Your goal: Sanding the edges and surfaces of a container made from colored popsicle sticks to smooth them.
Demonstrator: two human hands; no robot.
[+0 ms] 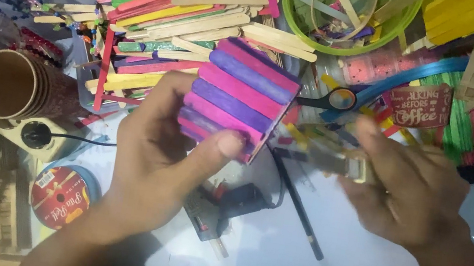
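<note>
Sticks of pink and purple, glued edge to edge into a small box (236,98), sit in your left hand (166,153). Your fingers wrap the near and far sides, and your thumb (218,148) presses the lower edge of the striped face. It hangs above the bench (268,254), tilted so that the face looks up at you.

The box should be light and stiff, I judge, but weak along its glued seams. Hold it across the flat faces, as you do now, and do not squeeze the corners.

Your left wrist comes up from the lower left, palm turned toward the box. Your right hand (406,193) reaches in from the lower right, fingers curled around a small pale piece (350,166). Motion blur hides what that piece is.

Below your left thumb a glue gun (231,206) lies on the bench, with a dark pencil (298,210) just to its right. Beyond your fingers lies a heap of coloured sticks (187,9), then a green bowl (346,16). Scissors (332,98) lie between the box and your right hand. A paper cup (14,86) lies well off to the left, open mouth toward you.
</note>
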